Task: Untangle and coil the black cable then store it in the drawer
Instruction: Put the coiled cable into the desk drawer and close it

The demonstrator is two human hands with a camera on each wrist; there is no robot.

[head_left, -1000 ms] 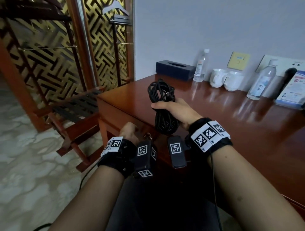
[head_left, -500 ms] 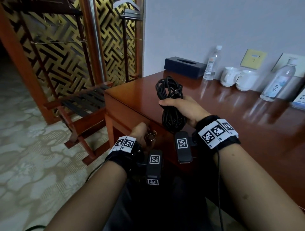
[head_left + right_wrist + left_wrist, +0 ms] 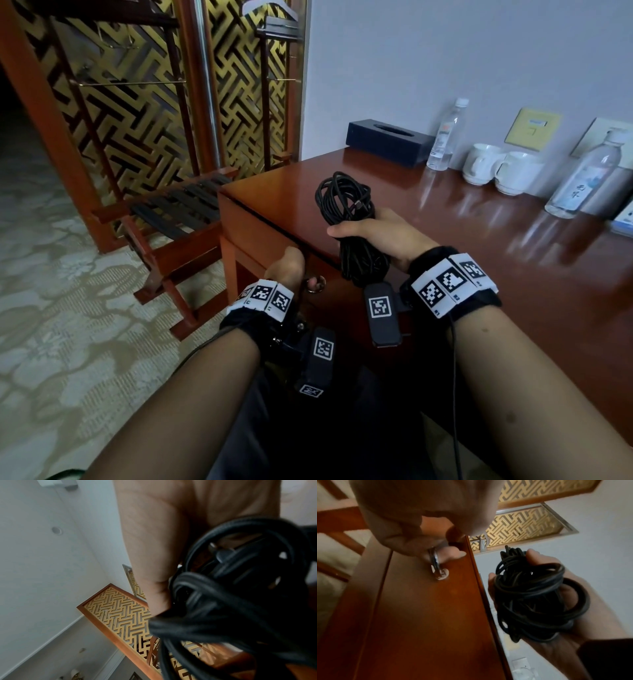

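The black cable is bundled into a coil, and my right hand grips it round the middle, just above the desk's front edge. The coil fills the right of the left wrist view and the coil crowds the right wrist view. My left hand is at the drawer front, a finger hooked through its metal ring handle. The ring handle shows clearly in the left wrist view on the red-brown drawer front. The drawer looks shut.
On the wooden desk along the wall stand a black tissue box, two water bottles, two white mugs. A wooden luggage rack stands left of the desk on patterned carpet.
My left hand has gone from resting against the drawer front to hooking a finger through the ring handle. The right hand keeps the coil in about the same place.
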